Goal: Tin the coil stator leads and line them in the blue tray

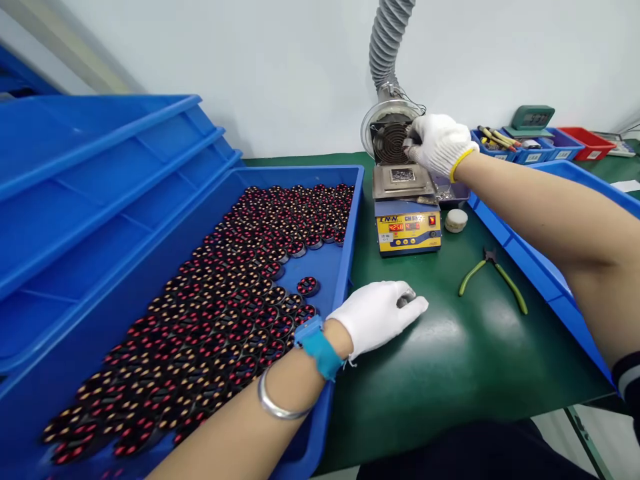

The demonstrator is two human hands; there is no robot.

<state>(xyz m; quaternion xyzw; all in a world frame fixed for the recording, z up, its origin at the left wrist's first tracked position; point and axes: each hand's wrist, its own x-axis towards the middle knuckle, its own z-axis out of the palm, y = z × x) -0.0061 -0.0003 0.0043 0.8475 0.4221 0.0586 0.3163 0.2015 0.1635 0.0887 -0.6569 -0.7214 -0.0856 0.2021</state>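
My right hand (pixel 440 143), in a white knit glove with a yellow cuff, is raised beside the solder pot (pixel 404 185). Its fingers pinch a small round grey part (pixel 410 143), mostly hidden by the glove. Shiny metal shows in the pot's small square opening. My left hand (pixel 383 313), also white-gloved, rests low over the green table, just right of the tray's edge. Its thumb and curled fingers are slightly apart, and I see nothing held there. Left of it, a blue tray (pixel 356 227) holds many round black components (pixel 240 300) with red and yellow dots.
Cutting pliers (pixel 493 267) with green handles lie on the table (pixel 430 373), near a round whitish block (pixel 456 220). An exhaust hose (pixel 387 40) hangs behind the pot. Stacked blue trays (pixel 100 167) stand left. Small bins (pixel 545 150), a clock (pixel 534 118) and another blue tray (pixel 520 247) are right.
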